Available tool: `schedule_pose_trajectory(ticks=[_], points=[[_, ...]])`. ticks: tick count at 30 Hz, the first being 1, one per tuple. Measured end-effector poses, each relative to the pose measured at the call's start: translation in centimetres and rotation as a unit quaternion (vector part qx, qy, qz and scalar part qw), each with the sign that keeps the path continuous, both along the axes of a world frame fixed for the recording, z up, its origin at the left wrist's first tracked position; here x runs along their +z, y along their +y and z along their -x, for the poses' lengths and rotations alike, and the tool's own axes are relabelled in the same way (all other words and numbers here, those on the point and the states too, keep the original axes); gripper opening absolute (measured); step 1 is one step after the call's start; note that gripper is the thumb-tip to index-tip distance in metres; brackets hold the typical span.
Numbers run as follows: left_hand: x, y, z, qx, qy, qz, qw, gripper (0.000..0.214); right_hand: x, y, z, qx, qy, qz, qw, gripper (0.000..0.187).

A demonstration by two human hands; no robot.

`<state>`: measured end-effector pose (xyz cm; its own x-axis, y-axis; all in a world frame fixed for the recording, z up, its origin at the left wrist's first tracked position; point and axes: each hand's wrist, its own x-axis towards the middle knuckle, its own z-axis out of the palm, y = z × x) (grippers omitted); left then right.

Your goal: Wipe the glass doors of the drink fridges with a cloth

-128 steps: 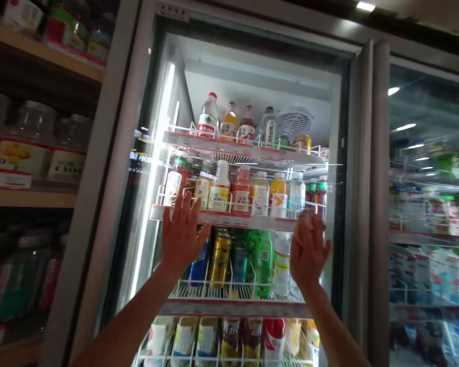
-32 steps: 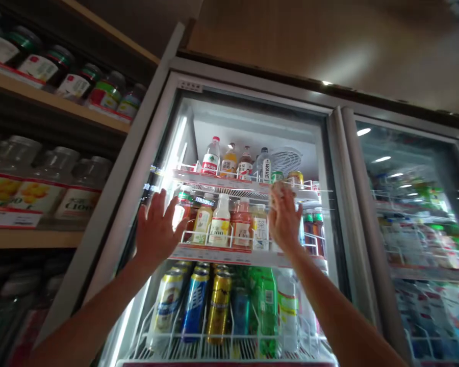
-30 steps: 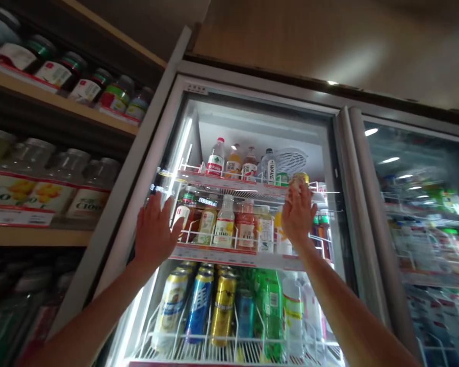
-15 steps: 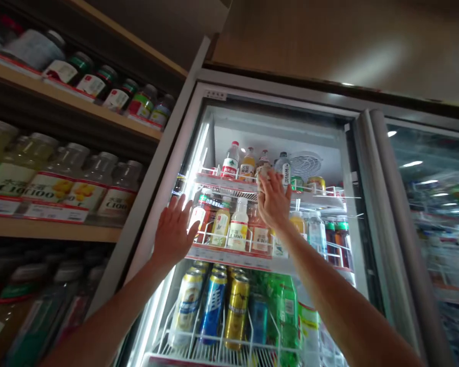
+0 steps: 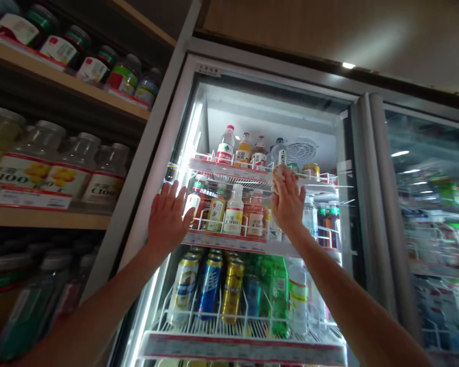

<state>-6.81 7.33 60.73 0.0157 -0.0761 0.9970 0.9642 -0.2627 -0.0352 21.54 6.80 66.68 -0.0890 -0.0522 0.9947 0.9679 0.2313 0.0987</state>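
Observation:
My left hand (image 5: 167, 216) lies flat with fingers spread at the left side of the fridge's glass door (image 5: 248, 94). Higher and to the right, my right hand (image 5: 289, 201) presses a crumpled pale cloth (image 5: 277, 177) to the glass, its fingers bunched over it. Most of the cloth is hidden under the palm. Behind the glass, just above the right fingers, stands a clear bottle with a dark cap (image 5: 279, 152). A red-capped bottle (image 5: 226, 145) is further left on that top shelf.
Shelves of bottled drinks (image 5: 67, 168) rise at my left. Inside the fridge are juice bottles (image 5: 233, 211), beer cans (image 5: 210, 288) and large green bottles (image 5: 279, 295). A vertical grey handle (image 5: 378, 204) runs down the right, beside a second glass door (image 5: 439, 204).
My right hand has slid the cloth rightward across the glass, uncovering a bottle behind it. My left hand stays at the door's left side. The view has shifted slightly.

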Motion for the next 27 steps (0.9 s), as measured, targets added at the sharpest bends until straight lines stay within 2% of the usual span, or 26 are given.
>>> schedule_pose_trajectory(ticks=[4, 6, 8, 11, 12, 14, 16, 18, 20, 21, 23, 25, 27], points=[[-0.1, -0.5, -2.9, -0.005, 0.020, 0.000, 1.000, 0.055, -4.3, -0.3, 1.0, -0.006, -0.140, 0.011, 0.990, 0.050], [-0.2, -0.7, -4.7, -0.014, 0.041, -0.002, 0.999, 0.055, -5.3, -0.2, 0.2, -0.012, -0.171, 0.016, 0.985, 0.050], [-0.3, -0.7, -6.2, -0.021, 0.048, -0.001, 0.999, 0.054, -4.8, -0.1, -2.3, -0.015, -0.107, 0.005, 0.994, 0.050], [-0.5, -0.5, -7.4, -0.021, 0.046, 0.001, 0.999, 0.054, -3.0, 0.2, -7.0, -0.009, 0.075, -0.036, 0.997, 0.049], [-0.6, -0.5, -7.5, -0.021, 0.045, 0.001, 0.999, 0.054, -2.9, 0.3, -7.9, -0.007, 0.115, -0.048, 0.992, 0.048], [-0.7, -0.3, -7.5, -0.024, 0.045, 0.002, 0.999, 0.055, -3.7, 0.2, -8.2, -0.004, 0.126, -0.058, 0.990, 0.046], [-0.8, -0.3, -7.4, -0.032, 0.044, 0.000, 0.999, 0.056, -6.0, 0.0, -6.9, -0.003, 0.051, -0.044, 0.998, 0.046], [-0.8, -0.4, -7.3, -0.039, 0.044, 0.003, 0.998, 0.058, -8.4, -0.4, -5.7, -0.005, -0.071, -0.007, 0.997, 0.048], [-0.8, -0.5, -7.3, -0.043, 0.041, 0.012, 0.998, 0.058, -9.8, -0.7, -6.0, -0.015, -0.126, 0.016, 0.992, 0.048], [-0.7, -0.6, -7.3, -0.046, 0.040, 0.019, 0.998, 0.058, -10.0, -0.8, -6.9, -0.020, -0.109, 0.015, 0.994, 0.047], [-0.8, -0.8, -7.4, -0.056, 0.037, 0.030, 0.997, 0.058, -9.8, -0.8, -9.5, -0.030, 0.008, -0.012, 0.999, 0.045], [-1.0, -0.9, -7.6, -0.065, 0.030, 0.035, 0.997, 0.058, -9.4, -0.6, -11.4, -0.036, 0.121, -0.029, 0.992, 0.045], [-1.6, -0.9, -8.2, -0.067, 0.022, 0.036, 0.997, 0.059, -9.6, -0.5, -11.2, -0.030, 0.151, -0.031, 0.988, 0.046]])
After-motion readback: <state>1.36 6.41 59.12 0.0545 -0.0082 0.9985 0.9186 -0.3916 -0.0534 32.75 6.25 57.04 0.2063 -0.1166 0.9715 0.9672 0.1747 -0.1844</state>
